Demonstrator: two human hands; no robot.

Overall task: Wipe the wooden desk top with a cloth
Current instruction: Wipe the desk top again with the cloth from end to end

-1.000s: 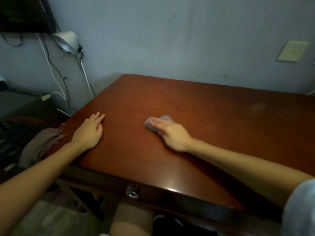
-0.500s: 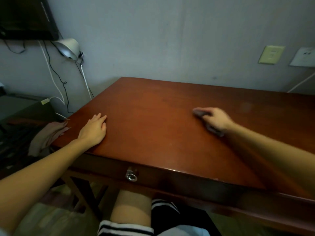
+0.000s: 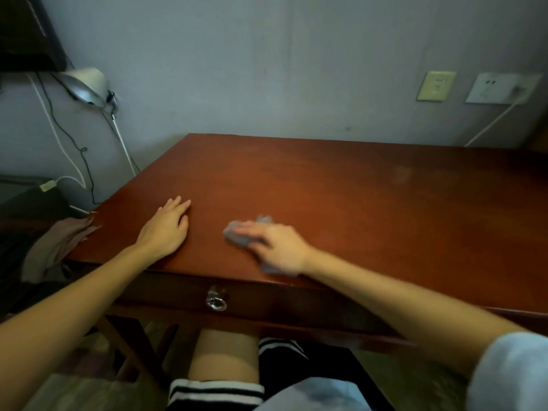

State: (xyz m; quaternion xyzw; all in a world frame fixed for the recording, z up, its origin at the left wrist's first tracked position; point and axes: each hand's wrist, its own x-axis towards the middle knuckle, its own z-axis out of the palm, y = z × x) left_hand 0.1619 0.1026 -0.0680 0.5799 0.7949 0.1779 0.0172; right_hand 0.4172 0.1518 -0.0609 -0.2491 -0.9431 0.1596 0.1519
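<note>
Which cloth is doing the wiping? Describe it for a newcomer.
On the reddish-brown wooden desk, look near the front edge above the ring pull. The right hand presses a small crumpled cloth onto the top. It is grey and on the wood, unlike the pinkish fabric heaped off the desk's left side.

A lived-in home room: wooden desk [image 3: 326, 197]; clip lamp [image 3: 86, 84]; wall sockets [image 3: 436, 86]; heaped clothes [image 3: 56, 247].

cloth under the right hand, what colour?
Grey cloth, pressed flat by the right hand; head view.
</note>
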